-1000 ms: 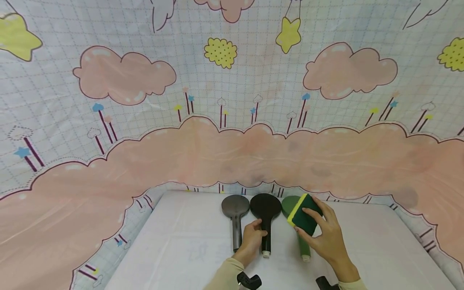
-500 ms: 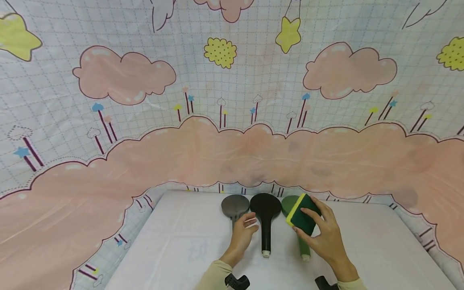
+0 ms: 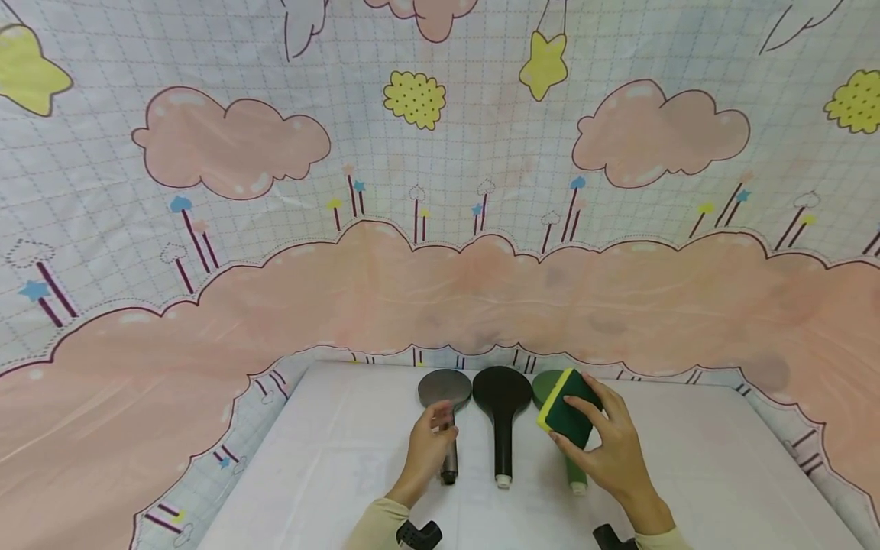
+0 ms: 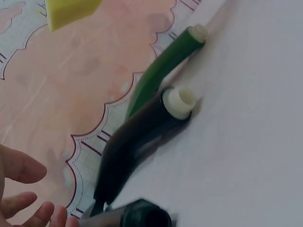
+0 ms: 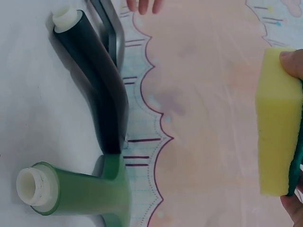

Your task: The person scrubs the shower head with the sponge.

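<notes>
Three handheld shower heads lie in a row on a white table: a grey one (image 3: 444,387), a black one (image 3: 503,391) and a green one (image 3: 575,472). My left hand (image 3: 422,454) hovers at the grey shower head's handle, overlapping it in the head view. Its fingers (image 4: 23,166) are relaxed and hold nothing in the left wrist view. My right hand (image 3: 616,454) grips a yellow and dark green scouring sponge (image 3: 573,410) by its edges, thumb below and fingers above. The raised sponge hides part of the green shower head.
The white tabletop (image 3: 330,443) extends to both sides of the shower heads. Behind it hangs a patterned cloth (image 3: 412,298) with pink clouds and yellow stars. White threaded ends of the black and green handles face the table's near side.
My left hand has come off the black shower head's handle and moved left to the grey one. The right hand still holds the sponge in nearly the same place.
</notes>
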{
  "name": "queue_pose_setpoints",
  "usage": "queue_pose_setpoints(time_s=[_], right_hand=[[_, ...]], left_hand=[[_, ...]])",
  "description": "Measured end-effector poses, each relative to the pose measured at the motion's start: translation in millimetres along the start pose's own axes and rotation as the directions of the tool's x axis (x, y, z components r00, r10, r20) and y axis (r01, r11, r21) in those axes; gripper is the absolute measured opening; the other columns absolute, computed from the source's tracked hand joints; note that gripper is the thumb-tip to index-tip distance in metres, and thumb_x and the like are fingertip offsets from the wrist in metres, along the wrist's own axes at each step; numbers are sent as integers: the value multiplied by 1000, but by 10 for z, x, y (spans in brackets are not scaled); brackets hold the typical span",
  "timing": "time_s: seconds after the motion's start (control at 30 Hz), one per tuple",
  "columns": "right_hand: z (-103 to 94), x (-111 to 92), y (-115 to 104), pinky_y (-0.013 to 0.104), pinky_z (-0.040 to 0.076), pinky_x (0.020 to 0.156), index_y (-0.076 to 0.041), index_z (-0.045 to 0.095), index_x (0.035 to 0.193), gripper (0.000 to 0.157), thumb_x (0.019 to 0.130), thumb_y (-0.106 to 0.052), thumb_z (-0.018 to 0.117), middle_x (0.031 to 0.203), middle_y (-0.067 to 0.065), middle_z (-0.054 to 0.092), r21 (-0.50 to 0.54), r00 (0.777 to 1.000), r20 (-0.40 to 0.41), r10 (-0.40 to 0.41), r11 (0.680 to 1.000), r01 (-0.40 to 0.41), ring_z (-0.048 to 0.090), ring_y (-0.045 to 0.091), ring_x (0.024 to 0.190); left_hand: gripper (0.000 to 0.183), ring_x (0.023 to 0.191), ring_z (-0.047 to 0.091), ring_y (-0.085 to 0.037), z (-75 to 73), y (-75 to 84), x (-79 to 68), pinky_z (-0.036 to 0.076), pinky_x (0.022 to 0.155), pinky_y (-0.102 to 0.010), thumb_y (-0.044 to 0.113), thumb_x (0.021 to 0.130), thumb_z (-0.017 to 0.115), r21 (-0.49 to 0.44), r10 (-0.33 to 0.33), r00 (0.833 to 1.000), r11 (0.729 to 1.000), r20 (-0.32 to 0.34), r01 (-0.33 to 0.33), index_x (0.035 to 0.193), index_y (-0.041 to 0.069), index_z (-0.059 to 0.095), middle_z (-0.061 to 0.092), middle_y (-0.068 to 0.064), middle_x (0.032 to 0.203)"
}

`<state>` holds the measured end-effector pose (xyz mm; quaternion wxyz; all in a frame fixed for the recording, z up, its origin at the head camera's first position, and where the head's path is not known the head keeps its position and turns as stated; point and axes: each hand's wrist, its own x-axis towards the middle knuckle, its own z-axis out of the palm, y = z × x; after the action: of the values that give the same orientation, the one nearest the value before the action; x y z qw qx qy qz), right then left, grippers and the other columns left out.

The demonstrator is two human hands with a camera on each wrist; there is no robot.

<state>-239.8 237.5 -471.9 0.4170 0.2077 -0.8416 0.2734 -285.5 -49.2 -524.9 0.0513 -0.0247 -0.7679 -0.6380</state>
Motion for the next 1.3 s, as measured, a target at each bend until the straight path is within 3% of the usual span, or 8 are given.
queue_pose_setpoints(time_s=[0.2,0.67,0.73,0.87,0.97,1.1,1.2,1.3], right_hand=[[9,-4,0,3,19,105,-17,70,112,58,59,-26,92,143,17,51,-5,1000,10,2,1000,-2,47,35,126],[32,1,-39,4,20,105,-17,70,112,58,60,-28,92,140,20,53,-15,1000,27,-3,1000,4,48,36,125],[33,2,-51,5,20,105,-18,70,113,58,60,-29,92,140,20,52,-15,999,38,4,1000,-3,47,35,126],[52,-11,-56,7,21,106,-18,69,114,58,61,-30,91,141,19,52,-16,998,58,13,1000,-12,46,33,127],[77,-24,-42,6,19,107,-18,70,113,57,62,-31,91,141,19,52,-3,999,54,2,1000,-2,46,34,127],[102,-39,-46,10,26,108,-19,70,113,55,64,-35,90,143,17,52,-7,998,59,3,1000,-2,47,33,127],[114,-42,-77,31,47,103,-19,70,113,56,63,-34,91,143,16,51,-16,997,76,12,1000,-11,47,34,128],[129,-34,-120,55,55,87,-18,69,113,58,60,-29,92,143,17,51,-2,996,87,10,1000,-10,46,36,127]], left_hand=[[52,106,61,-33,-71,-78,22,51,88,-41,2,82,68,123,19,999,992,-47,-13,131,-3,53,60,-20,119],[62,82,65,-23,-70,-240,64,51,73,-39,16,78,76,424,11,1000,906,-15,-4,129,-11,53,70,-14,93],[60,86,66,-24,-83,-252,82,53,76,-40,15,79,75,375,-14,1000,927,-9,17,128,-13,54,70,-16,97],[59,102,64,-28,-126,-240,118,53,88,-42,14,85,71,120,-155,986,982,63,147,133,-13,50,66,-22,115],[59,107,62,-27,-155,-205,125,51,91,-39,15,88,68,-42,-236,964,969,122,243,136,-13,46,61,-25,125],[58,98,63,-18,-184,-192,120,52,83,-31,12,89,65,-150,-244,953,951,178,271,136,-14,42,59,-28,128],[59,92,62,-13,-201,-208,121,52,77,-27,9,90,63,-214,-240,950,935,202,282,137,-16,38,58,-30,129],[60,91,61,-11,-218,-225,119,50,77,-24,7,90,63,-241,-236,951,929,201,282,138,-16,36,57,-31,131]])
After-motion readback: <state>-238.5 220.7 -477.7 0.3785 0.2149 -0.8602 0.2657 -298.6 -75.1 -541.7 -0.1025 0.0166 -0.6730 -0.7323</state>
